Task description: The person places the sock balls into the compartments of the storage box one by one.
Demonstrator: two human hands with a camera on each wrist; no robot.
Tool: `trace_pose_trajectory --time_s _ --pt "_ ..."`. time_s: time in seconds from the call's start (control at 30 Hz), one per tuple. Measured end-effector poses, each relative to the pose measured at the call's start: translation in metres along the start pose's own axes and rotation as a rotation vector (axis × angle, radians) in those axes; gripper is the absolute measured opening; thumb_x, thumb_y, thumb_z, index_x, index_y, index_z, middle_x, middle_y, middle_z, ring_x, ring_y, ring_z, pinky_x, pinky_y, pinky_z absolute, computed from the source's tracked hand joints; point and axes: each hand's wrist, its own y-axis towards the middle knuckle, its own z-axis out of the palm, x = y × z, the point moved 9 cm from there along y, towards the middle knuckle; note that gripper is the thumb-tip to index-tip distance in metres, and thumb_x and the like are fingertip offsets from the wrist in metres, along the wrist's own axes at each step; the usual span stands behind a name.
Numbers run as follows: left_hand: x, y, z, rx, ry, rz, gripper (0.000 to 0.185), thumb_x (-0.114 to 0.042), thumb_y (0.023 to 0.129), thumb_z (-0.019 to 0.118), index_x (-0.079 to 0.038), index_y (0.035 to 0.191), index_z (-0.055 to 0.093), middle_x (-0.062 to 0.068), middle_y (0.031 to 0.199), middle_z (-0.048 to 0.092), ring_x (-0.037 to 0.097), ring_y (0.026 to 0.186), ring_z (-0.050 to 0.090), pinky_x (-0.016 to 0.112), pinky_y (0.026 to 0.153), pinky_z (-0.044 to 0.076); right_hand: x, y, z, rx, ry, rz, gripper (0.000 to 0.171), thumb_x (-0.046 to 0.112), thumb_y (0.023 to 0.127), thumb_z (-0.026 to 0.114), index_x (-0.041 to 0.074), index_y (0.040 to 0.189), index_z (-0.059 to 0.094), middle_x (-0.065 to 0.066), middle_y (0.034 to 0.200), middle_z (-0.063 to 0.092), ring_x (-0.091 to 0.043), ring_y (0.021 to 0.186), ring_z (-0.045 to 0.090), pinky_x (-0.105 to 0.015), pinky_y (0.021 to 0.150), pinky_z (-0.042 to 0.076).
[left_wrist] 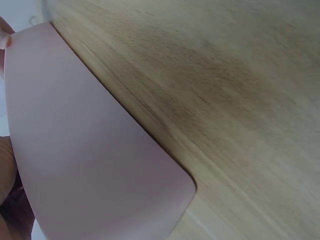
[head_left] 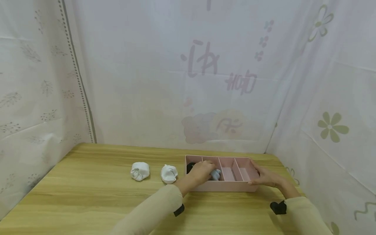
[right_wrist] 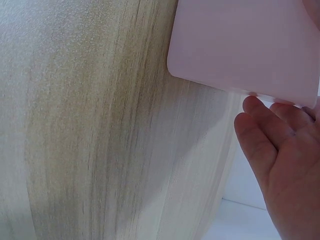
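- Only the head view shows the left hand [head_left: 201, 171] curled, holding a pale blue bundle [head_left: 215, 174] inside the pink divided box [head_left: 235, 186].
- The right hand [head_left: 264, 178], its grip wide, rests flat against the box's end.

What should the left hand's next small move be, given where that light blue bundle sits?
Probably let go and lift out: the left hand has the light blue rolled sock down in the pink divided plastic tray, which the right hand steadies. Two white rolled socks remain on the wooden table.

Two white sock balls [head_left: 140, 171] [head_left: 169, 174] — wooden table [head_left: 88, 189]
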Motion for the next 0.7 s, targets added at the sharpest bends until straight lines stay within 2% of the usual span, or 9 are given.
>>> trace_pose_trajectory --time_s 0.23,0.4,0.7 --pt "-0.0025 0.0020 0.0002 0.019 0.062 -0.018 0.017 -0.015 0.080 0.074 -0.019 0.096 0.071 -0.007 0.096 0.067 0.009 0.089 0.065 0.022 0.067 0.052 0.0003 -0.0006 0.0009 0.003 0.008 0.006 0.113 0.022 0.079 0.076 -0.005 0.146 -0.010 -0.042 0.146 -0.005 -0.054 0.135 0.007 -0.063 0.105 0.021" --pt "-0.0025 0.0012 0.0000 0.020 0.061 -0.026 0.017 -0.017 0.081 0.074 -0.019 0.098 0.072 -0.006 0.097 0.067 0.010 0.089 0.065 0.023 0.067 0.053 -0.0006 -0.0006 0.0027 0.015 0.030 0.013 0.113 0.020 0.079 0.076 -0.003 0.146 -0.012 -0.041 0.147 -0.007 -0.054 0.135 0.005 -0.062 0.106 0.020" --pt "-0.0004 0.0017 0.0022 0.018 0.041 -0.036 0.020 -0.020 0.078 0.077 -0.016 0.096 0.070 -0.003 0.096 0.067 0.012 0.089 0.065 0.024 0.067 0.053 0.0014 -0.0010 0.0006 0.004 -0.014 -0.003 0.112 0.022 0.079 0.075 -0.005 0.146 -0.010 -0.042 0.146 -0.003 -0.055 0.134 0.008 -0.063 0.104 0.023"
